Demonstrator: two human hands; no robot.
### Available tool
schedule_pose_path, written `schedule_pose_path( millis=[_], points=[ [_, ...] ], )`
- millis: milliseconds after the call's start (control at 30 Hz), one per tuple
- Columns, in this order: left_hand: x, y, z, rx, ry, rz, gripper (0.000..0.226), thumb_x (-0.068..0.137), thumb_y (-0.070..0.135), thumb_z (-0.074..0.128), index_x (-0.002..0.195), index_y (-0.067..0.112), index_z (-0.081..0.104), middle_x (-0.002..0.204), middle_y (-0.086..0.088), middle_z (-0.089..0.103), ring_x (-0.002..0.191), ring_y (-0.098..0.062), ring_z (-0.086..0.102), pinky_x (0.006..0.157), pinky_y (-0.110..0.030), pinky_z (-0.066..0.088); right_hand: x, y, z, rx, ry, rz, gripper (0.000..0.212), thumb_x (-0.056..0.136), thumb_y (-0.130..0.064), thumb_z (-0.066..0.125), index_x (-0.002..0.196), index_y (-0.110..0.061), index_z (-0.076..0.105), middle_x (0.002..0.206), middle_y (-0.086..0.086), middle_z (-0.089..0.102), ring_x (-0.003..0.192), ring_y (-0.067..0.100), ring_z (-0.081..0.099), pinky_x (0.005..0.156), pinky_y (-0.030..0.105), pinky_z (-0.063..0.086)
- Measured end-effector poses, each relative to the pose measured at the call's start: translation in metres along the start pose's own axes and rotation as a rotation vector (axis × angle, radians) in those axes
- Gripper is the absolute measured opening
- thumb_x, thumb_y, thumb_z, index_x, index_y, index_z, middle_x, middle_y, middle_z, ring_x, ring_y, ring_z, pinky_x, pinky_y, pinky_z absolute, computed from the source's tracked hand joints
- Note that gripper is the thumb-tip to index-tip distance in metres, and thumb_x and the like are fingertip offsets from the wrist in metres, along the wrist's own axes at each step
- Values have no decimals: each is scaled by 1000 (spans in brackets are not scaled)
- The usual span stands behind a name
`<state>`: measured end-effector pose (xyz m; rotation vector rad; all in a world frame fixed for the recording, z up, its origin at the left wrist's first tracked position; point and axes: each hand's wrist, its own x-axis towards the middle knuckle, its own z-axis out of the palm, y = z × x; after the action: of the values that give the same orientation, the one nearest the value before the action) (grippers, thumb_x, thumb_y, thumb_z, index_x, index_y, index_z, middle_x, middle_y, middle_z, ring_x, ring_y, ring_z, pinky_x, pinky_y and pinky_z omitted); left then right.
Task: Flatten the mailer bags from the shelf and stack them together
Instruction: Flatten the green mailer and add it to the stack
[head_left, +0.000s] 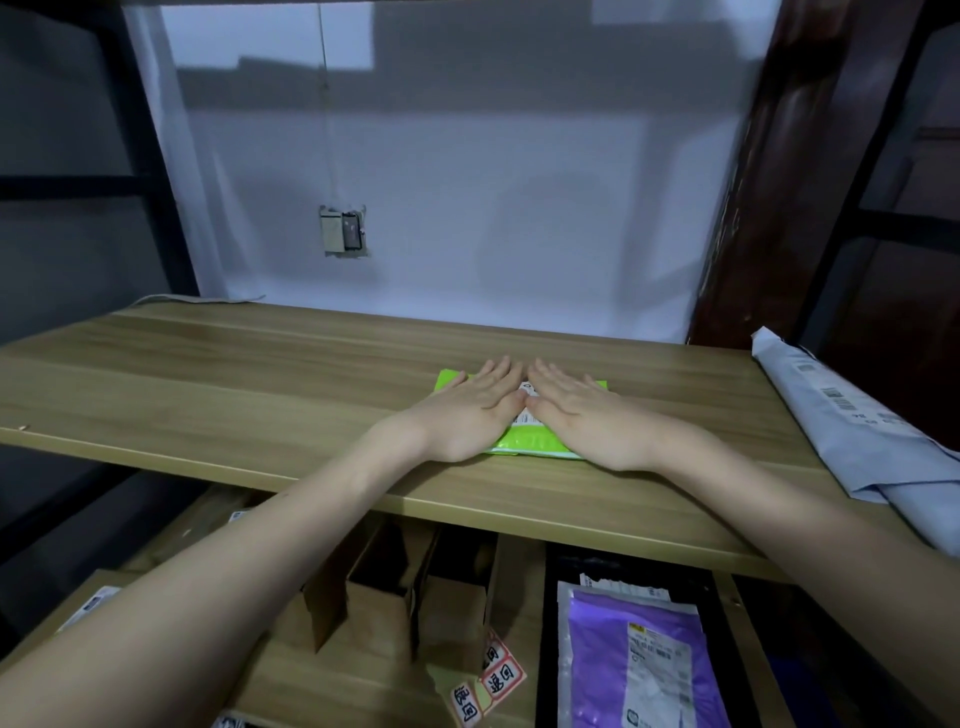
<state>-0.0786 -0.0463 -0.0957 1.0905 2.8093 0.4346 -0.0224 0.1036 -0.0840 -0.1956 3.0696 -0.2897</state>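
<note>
Both bare forearms reach forward and up from the lower corners, converging on the middle of the wooden shelf (260, 374). The left hand (467, 413) and the right hand (582, 415) lie palm down, side by side, fingers straight and close together, gripping nothing. The fingertips angle inward toward each other, so the two hands form a shallow wedge, with the thumbs nearly meeting at the centre. Both wrists sit near the shelf's front edge.

Under the palms lies a bright green mailer bag (524, 444), flat on the shelf board close to its front edge. Its long axis runs left to right, roughly parallel to that edge; green shows past the left hand's fingers at the far left corner, past the right hand's fingers, and along the near side between the wrists. A white label (525, 402) on its top face shows in the gap between the hands.

At the shelf's right end a pale blue-grey mailer bag (852, 421) lies apart from the green one, its long axis running front to back. On the lower level a purple mailer (644, 670) lies flat beside cardboard boxes (405, 582).
</note>
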Motion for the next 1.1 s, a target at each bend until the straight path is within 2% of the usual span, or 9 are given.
schedule_pose_path(
  millis=[500,900,967,1000,1067,1100],
  points=[
    [-4,3,-2,-57,-26,-2,53,103,35,11,151,16,-4,159,-2,-11,147,-15,-10,119,-36,-5,-2,1,4,-32,22,-8,59,100,-40,12,149,-12,-4,159,4,-10,146,11,-7,119,30,-4],
    [-1,-1,0,-123,-23,2,55,103,38,13,151,17,-2,159,0,-11,147,-14,-9,118,-33,-4,-4,-3,1,7,4,17,59,100,-41,12,150,-12,-3,159,5,-9,146,12,-7,119,30,-4],
    [-5,2,-1,-173,-8,1,53,104,36,15,151,16,4,160,-1,-5,147,-14,-6,117,-28,-4,-5,-3,0,21,-3,14,58,101,-41,12,150,-13,-2,159,6,-7,147,12,-7,119,31,-3],
    [-8,4,-3,-224,9,8,51,104,33,15,151,14,10,160,0,3,147,-14,-1,115,-20,-2,-7,-4,-2,36,-3,7,58,101,-41,13,150,-15,-2,159,6,-6,147,12,-6,119,31,-3],
    [-16,10,-7,-369,65,39,47,105,28,15,147,13,27,149,8,25,141,-4,15,98,3,7,-10,-5,-4,84,-6,-18,57,101,-41,14,151,-19,-2,159,4,-3,147,12,-5,118,31,-3],
    [-21,13,-11,-421,89,22,46,105,29,17,146,14,30,142,14,28,135,2,19,90,9,8,-14,-6,-6,121,-8,-27,57,101,-42,14,151,-20,-1,159,2,-2,147,13,-3,118,30,-2]
  ],
)
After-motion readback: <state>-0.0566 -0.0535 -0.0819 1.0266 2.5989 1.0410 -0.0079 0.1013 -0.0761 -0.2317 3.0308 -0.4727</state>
